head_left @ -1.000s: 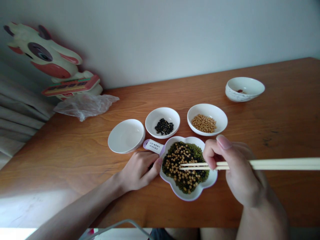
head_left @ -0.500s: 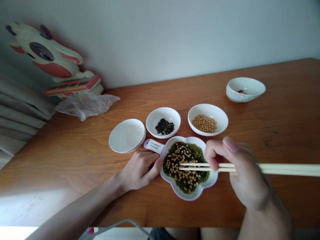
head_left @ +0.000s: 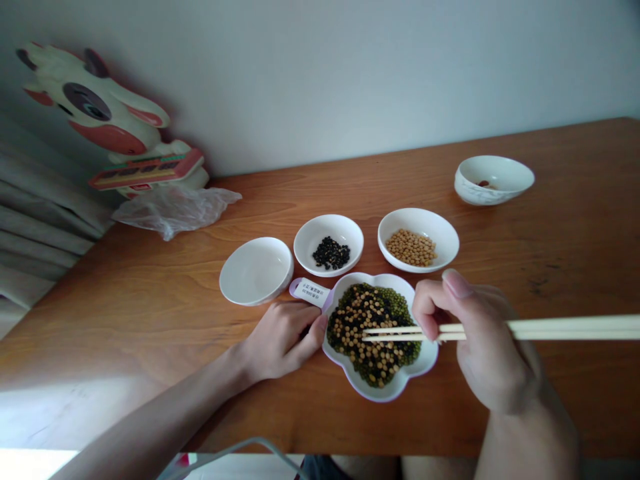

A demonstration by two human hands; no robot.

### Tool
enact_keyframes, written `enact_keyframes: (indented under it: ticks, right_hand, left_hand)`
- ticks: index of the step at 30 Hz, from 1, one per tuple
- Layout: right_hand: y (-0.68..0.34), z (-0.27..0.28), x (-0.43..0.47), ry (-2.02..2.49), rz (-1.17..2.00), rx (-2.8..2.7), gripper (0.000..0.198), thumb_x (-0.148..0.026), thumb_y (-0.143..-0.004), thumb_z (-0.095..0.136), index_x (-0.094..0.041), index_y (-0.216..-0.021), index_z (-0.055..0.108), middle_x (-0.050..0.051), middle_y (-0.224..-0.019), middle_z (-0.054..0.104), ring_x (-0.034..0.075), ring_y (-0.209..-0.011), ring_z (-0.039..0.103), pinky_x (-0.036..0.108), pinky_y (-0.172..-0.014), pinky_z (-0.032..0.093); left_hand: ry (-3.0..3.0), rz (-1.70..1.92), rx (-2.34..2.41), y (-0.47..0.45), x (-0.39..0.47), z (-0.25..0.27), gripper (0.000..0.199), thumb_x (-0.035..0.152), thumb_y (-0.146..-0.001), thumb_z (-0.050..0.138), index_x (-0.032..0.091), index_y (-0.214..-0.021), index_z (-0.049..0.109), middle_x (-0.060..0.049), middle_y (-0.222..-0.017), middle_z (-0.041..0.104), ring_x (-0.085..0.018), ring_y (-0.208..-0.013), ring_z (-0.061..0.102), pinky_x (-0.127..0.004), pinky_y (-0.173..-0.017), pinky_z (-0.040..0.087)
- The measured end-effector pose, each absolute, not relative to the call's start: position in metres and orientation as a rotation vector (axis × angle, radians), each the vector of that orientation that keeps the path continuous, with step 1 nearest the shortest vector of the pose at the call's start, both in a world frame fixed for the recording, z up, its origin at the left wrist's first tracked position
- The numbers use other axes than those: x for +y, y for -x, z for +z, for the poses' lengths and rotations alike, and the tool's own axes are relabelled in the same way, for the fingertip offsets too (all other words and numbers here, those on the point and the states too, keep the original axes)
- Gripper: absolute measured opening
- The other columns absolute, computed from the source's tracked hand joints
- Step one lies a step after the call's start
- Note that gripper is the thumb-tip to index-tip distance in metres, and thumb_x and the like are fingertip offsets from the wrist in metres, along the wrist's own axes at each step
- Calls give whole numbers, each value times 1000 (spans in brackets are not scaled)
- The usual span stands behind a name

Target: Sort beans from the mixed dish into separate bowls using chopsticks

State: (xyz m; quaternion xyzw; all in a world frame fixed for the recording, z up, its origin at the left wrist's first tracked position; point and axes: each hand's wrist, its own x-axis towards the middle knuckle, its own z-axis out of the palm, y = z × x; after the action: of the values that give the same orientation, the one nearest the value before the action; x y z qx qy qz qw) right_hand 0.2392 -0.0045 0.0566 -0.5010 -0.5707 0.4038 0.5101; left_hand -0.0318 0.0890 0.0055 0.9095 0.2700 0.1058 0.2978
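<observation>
My right hand [head_left: 483, 347] is closed around a pair of pale chopsticks [head_left: 393, 333], their tips over the mixed beans in a flower-shaped white dish [head_left: 381, 395] with a lilac rim. Green, black and yellow beans [head_left: 367, 320] fill the dish; whether the tips pinch one is too small to tell. My left hand [head_left: 285, 340] rests on the table with its fingers curled, thumb against the dish's left edge, just below the labelled handle [head_left: 311, 291]. Behind the dish stand a bowl of black beans [head_left: 331, 253] and a bowl of yellow soybeans [head_left: 411, 248].
Left of the black beans stands another white bowl [head_left: 256, 270]. A patterned bowl [head_left: 493, 190] with a few small brown bits sits at the back right. At the back left are a cow-shaped toy keyboard [head_left: 145, 170] and a crumpled plastic bag [head_left: 177, 210].
The rear ends of the chopsticks have risen slightly, and my right hand has tilted a little. My left hand and the dish keep their places; the view has shifted slightly.
</observation>
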Motion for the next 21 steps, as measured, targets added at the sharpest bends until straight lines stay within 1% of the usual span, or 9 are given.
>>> enact_keyframes:
  ticks: [6, 10, 12, 14, 16, 18, 19, 21]
  right_hand:
    - [-239, 59, -5, 1209, 925, -1321, 64, -55, -109, 33, -20, -58, 48, 1, -56, 49, 15, -56, 46, 35, -57, 30]
    - [-240, 61, -7, 1191, 772, -1204, 68, -59, -108, 33, -21, -54, 50, 1, -52, 47, 16, -53, 46, 36, -58, 31]
    - [-241, 62, -6, 1152, 625, -1142, 66, -53, -110, 32, -22, -55, 53, 1, -51, 48, 16, -51, 45, 36, -60, 34]
    - [-242, 61, -4, 1078, 437, -1065, 66, -43, -112, 28, -22, -56, 56, 1, -51, 49, 17, -52, 47, 37, -61, 36]
    - [-244, 58, -1, 1026, 240, -944, 70, -32, -113, 19, -22, -55, 56, 3, -51, 48, 18, -54, 50, 36, -61, 36]
    - [-250, 51, 3, 1028, 87, -823, 74, -23, -112, 10, -23, -55, 57, 4, -51, 46, 19, -55, 52, 36, -61, 37]
    - [-254, 47, 5, 1039, 41, -789, 74, -21, -110, 8, -23, -56, 59, 4, -51, 46, 19, -54, 53, 35, -59, 38]
    - [-262, 39, 8, 1060, -35, -738, 74, -25, -109, 8, -23, -58, 62, 3, -50, 46, 19, -52, 53, 34, -57, 37]
  left_hand:
    - [-2424, 268, 733, 33, 89, 5, 36, 31, -109, 36, 21, -75, 40, 0, -70, 55, -14, -63, 49, -31, -65, 36]
    - [-2422, 256, 741, 32, 89, 5, 36, 32, -109, 35, 21, -75, 40, -1, -70, 56, -14, -63, 48, -31, -64, 36]
    - [-2422, 255, 741, 32, 90, 6, 36, 32, -109, 35, 21, -75, 40, -1, -70, 56, -14, -62, 49, -30, -64, 36]
    - [-2426, 256, 739, 32, 90, 6, 36, 31, -109, 35, 21, -75, 40, 0, -69, 56, -13, -62, 48, -30, -64, 36]
    - [-2434, 262, 738, 32, 90, 6, 36, 31, -109, 35, 21, -75, 40, 0, -69, 55, -13, -61, 47, -30, -64, 36]
    - [-2440, 270, 737, 32, 89, 6, 36, 30, -109, 35, 21, -75, 40, 0, -69, 55, -13, -61, 47, -29, -63, 36]
    - [-2441, 274, 737, 32, 89, 6, 36, 30, -109, 35, 21, -75, 41, 0, -69, 55, -13, -61, 47, -29, -63, 36]
    - [-2438, 276, 736, 32, 88, 7, 36, 30, -109, 36, 21, -75, 41, 0, -68, 55, -13, -61, 47, -29, -63, 36]
